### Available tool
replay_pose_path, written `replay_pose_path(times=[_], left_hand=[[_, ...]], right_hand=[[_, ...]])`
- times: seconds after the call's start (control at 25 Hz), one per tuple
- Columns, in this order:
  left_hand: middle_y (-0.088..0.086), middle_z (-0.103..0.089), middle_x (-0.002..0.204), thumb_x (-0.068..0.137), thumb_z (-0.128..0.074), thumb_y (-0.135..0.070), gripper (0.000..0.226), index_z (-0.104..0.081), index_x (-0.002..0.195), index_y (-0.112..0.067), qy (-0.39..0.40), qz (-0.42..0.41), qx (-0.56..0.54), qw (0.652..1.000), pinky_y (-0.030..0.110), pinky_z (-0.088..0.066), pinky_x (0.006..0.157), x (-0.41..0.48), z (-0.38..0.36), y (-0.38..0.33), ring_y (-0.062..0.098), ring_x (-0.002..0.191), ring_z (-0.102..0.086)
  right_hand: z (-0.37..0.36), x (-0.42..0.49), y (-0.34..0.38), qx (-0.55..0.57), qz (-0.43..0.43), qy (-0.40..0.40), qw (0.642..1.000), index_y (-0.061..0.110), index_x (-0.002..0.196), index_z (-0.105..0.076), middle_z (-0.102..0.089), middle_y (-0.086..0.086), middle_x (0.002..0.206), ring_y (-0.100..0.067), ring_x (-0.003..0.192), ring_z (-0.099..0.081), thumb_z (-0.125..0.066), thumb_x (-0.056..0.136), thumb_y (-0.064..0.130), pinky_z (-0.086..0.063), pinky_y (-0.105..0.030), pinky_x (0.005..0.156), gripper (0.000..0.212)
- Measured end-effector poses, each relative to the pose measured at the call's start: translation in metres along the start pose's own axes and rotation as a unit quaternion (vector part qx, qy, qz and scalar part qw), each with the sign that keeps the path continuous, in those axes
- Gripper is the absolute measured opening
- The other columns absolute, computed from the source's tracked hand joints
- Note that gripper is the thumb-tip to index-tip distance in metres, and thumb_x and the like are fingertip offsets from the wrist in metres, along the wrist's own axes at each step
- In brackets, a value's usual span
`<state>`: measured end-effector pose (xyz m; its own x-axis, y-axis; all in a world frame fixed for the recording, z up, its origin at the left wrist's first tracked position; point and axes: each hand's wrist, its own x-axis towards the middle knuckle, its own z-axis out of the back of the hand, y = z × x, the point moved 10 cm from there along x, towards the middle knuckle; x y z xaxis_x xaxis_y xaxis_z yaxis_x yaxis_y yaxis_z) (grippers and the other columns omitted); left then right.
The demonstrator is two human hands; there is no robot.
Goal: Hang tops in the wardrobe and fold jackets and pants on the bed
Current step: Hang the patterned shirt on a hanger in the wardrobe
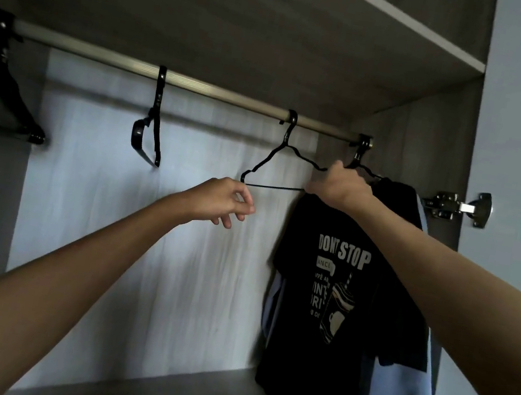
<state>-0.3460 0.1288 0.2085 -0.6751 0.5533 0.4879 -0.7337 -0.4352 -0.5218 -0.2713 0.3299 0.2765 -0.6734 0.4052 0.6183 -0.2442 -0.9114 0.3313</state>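
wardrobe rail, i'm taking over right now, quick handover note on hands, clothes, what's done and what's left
Left hand: loosely curled, holding nothing that shows, just under the left corner of the empty wire hanger. Whether it touches the hanger is unclear.
Right hand: grips that hanger's right end. The hanger is hooked on the rail.
Done: black t-shirt hangs at the rail's right end, with a light blue garment behind it.
Left: the empty hanger has no top on it, and more black hangers hang at the left. Bed, jackets and pants are out of view, so folding can't be judged.
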Motion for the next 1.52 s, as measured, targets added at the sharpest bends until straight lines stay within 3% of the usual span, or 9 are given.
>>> replay_pose_path(times=[0.16, 0.36, 0.6, 0.76, 1.0, 1.16, 1.28, 1.36, 1.52], left_hand=[[0.006, -0.073, 0.096, 0.094, -0.061, -0.029, 0.015, -0.064, 0.101, -0.015, 0.011, 0.013, 0.007, 1.0, 0.024, -0.045, 0.061, 0.001, 0.004, 0.02, 0.019, 0.068, -0.066], [0.002, -0.073, 0.095, 0.095, -0.061, -0.029, 0.015, -0.065, 0.1, -0.015, 0.023, 0.01, 0.003, 1.0, 0.024, -0.048, 0.062, -0.004, 0.002, 0.041, 0.017, 0.07, -0.068], [0.0, -0.073, 0.097, 0.095, -0.061, -0.034, 0.016, -0.065, 0.099, -0.019, 0.083, 0.003, 0.0, 0.997, 0.024, -0.048, 0.064, -0.005, -0.015, 0.049, 0.016, 0.075, -0.07], [0.0, -0.073, 0.096, 0.094, -0.061, -0.034, 0.015, -0.065, 0.098, -0.02, 0.099, -0.001, 0.004, 0.995, 0.025, -0.049, 0.065, -0.005, -0.033, 0.054, 0.018, 0.076, -0.071], [-0.003, -0.067, 0.104, 0.089, -0.069, -0.028, 0.02, -0.062, 0.107, -0.021, -0.065, -0.021, -0.033, 0.997, 0.026, -0.045, 0.078, -0.02, -0.051, 0.076, 0.014, 0.087, -0.065], [0.018, -0.044, 0.142, 0.09, -0.068, -0.036, 0.064, -0.043, 0.14, -0.004, -0.175, -0.077, 0.234, 0.953, 0.041, -0.032, 0.111, -0.061, -0.089, 0.111, 0.032, 0.133, -0.04], [0.026, -0.049, 0.138, 0.095, -0.05, -0.054, 0.071, -0.043, 0.141, 0.0, -0.138, -0.037, 0.32, 0.937, 0.05, -0.039, 0.106, -0.098, -0.118, 0.165, 0.04, 0.127, -0.046], [0.02, -0.068, 0.108, 0.094, -0.032, -0.068, 0.074, -0.06, 0.124, -0.007, -0.033, 0.012, 0.321, 0.947, 0.043, -0.053, 0.085, -0.12, -0.136, 0.2, 0.036, 0.098, -0.064], [0.006, -0.068, 0.085, 0.097, -0.042, -0.055, 0.048, -0.067, 0.098, -0.015, 0.178, 0.137, 0.245, 0.943, 0.033, -0.049, 0.074, -0.166, -0.181, 0.258, 0.021, 0.081, -0.063]], right_hand=[[-0.009, 0.023, 0.01, 0.044, -0.026, -0.017, 0.999, 0.006, 0.125, -0.053, -0.057, -0.017, 0.128, -0.035, 0.117, -0.056, -0.053, 0.093, 0.026, -0.045, -0.037, 0.092, 0.038], [-0.045, 0.042, 0.026, 0.315, -0.051, 0.058, 0.946, 0.007, 0.077, -0.056, -0.053, -0.008, 0.073, -0.017, 0.057, -0.048, -0.048, 0.101, 0.017, -0.04, -0.026, 0.053, 0.027], [-0.048, 0.051, 0.034, 0.331, -0.018, 0.044, 0.942, 0.019, 0.068, -0.037, -0.039, 0.001, 0.072, -0.01, 0.06, -0.037, -0.042, 0.098, 0.003, -0.037, -0.024, 0.056, 0.035], [-0.052, 0.022, 0.014, 0.408, -0.026, 0.004, 0.913, 0.019, 0.067, -0.04, -0.041, 0.001, 0.067, -0.01, 0.055, -0.038, -0.045, 0.101, 0.021, -0.034, -0.024, 0.051, 0.034], [-0.129, -0.103, -0.048, 0.506, -0.034, 0.069, 0.859, 0.022, 0.063, -0.035, -0.031, 0.008, 0.048, -0.005, 0.04, -0.025, -0.062, 0.096, 0.022, -0.02, -0.02, 0.042, 0.042], [-0.239, -0.192, -0.091, 0.532, -0.058, 0.284, 0.796, 0.022, 0.067, -0.043, -0.021, 0.003, 0.056, -0.009, 0.045, -0.016, -0.064, 0.093, 0.028, -0.008, -0.026, 0.046, 0.034], [-0.292, -0.239, -0.115, 0.548, -0.062, 0.379, 0.743, 0.013, 0.073, -0.059, -0.022, 0.001, 0.051, -0.009, 0.042, -0.015, -0.066, 0.089, 0.029, -0.008, -0.024, 0.043, 0.024], [-0.317, -0.26, -0.126, 0.551, -0.071, 0.419, 0.719, 0.009, 0.075, -0.064, -0.024, 0.002, 0.047, -0.007, 0.037, -0.019, -0.068, 0.084, 0.027, -0.012, -0.02, 0.038, 0.02], [-0.358, -0.274, -0.142, 0.428, -0.056, 0.43, 0.793, 0.0, 0.088, -0.065, -0.043, -0.005, 0.056, -0.011, 0.047, -0.036, -0.063, 0.093, 0.021, -0.026, -0.019, 0.042, 0.021]])
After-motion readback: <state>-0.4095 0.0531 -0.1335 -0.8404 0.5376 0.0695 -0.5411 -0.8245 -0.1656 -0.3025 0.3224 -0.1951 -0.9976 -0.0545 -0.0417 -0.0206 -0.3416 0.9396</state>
